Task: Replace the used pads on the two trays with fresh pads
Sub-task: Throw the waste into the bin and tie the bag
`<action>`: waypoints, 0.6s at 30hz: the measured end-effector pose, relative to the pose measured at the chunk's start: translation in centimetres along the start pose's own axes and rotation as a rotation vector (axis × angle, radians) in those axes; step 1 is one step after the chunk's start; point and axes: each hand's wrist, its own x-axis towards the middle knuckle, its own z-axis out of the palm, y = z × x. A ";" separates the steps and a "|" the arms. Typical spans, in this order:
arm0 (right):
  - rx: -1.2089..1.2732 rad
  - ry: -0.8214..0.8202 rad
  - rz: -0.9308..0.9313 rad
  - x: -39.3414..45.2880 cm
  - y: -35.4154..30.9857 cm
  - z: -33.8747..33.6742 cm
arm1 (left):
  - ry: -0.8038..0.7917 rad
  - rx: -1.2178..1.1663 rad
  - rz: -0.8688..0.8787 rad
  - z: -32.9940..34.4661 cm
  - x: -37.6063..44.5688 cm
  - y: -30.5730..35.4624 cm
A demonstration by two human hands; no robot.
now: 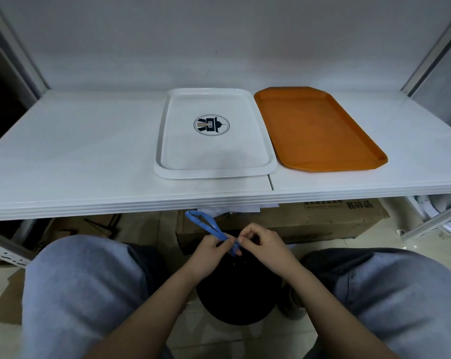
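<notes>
While the white tray [164, 141] and the orange tray [320, 130] sit side by side on the desk [76, 156], both hands work below its edge. The left hand [209, 257] and right hand [264, 248] each pinch a blue tie [206, 225] over a black bag [237, 296].

A white tray [167, 161] bearing a round dark emblem is lying flat on the tabletop [76, 151], and just beside it to the right an orange tray [320, 130] is lying, angled slightly.
</notes>
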 end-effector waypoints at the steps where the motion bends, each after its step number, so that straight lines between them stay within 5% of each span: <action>1: 0.012 0.004 -0.002 0.0 0.0 0.1 | 0.000 -0.003 -0.007 0.0 0.0 0.0; 18: 0.142 0.028 0.025 0.0 0.3 0.7 | 0.053 -0.047 -0.070 0.5 -0.2 0.3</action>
